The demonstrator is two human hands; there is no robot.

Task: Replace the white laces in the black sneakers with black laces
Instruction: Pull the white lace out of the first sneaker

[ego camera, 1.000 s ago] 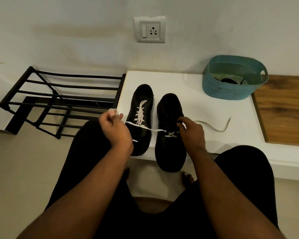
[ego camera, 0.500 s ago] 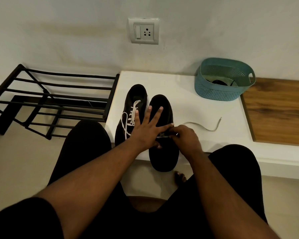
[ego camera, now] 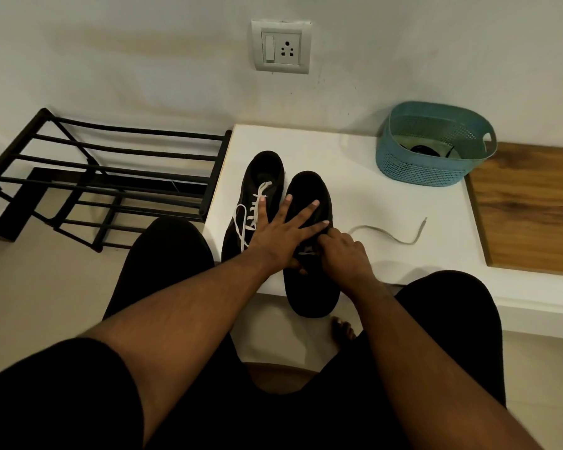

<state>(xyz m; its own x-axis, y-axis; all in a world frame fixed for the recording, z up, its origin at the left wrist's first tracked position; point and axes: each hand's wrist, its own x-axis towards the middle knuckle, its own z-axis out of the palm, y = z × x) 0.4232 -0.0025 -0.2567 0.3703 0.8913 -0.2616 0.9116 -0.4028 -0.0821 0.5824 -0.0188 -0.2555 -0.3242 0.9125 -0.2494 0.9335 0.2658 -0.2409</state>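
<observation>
Right now the right hand (ego camera: pixel 342 251) pinches the white lace (ego camera: pixel 307 253) at the eyelets of the right sneaker (ego camera: pixel 309 287), while the left hand (ego camera: pixel 283 232), fingers spread flat, presses that shoe down on the white bench (ego camera: pixel 355 190). Best to pull 1 crossing at a time, straight out, keeping the shoe pinned. The left sneaker (ego camera: pixel 257 177), just beside, is fully laced; black laces likely wait in the teal basket (ego camera: pixel 420 164).

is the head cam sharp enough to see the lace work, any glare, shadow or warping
Head view: dim, warm light, no glare; black right sneaker swallows detail, so the lace under the right hand is barely legible; left hand sharp; wide-angle bends the shoe rack bars.
</observation>
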